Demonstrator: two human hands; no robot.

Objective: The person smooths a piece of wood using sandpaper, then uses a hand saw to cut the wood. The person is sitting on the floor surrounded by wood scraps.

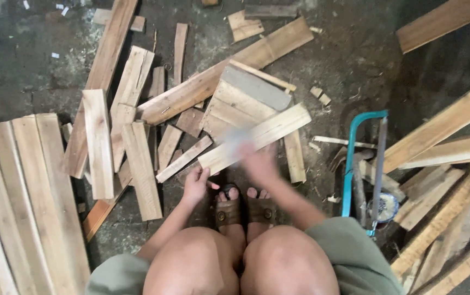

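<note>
Plank point(257, 137): across the wooden panel point(240, 106), just ahead of the sandalled feet point(246, 210)
Hands: left hand point(195, 184) at the plank's near end, right hand point(259, 164) under its middle
Hacksaw point(363, 169): on the floor point(27, 71), right of the feet
Board stack point(22, 202): far left

Bare floor point(22, 76) lies open at the upper left of the frame, and a second clear dark patch sits at the upper right, between the long board point(229, 68) and the plank point(442, 22) in the corner. Straight ahead of my knees the way is crowded: the pale slat point(257, 137) crosses over the small panel point(246, 104), with short offcuts point(183, 158) packed just left of it. At the left edge a row of planks point(22, 202) walls that side. At the right, the teal hacksaw point(363, 169) and stacked boards point(442, 158) block the path.
</note>
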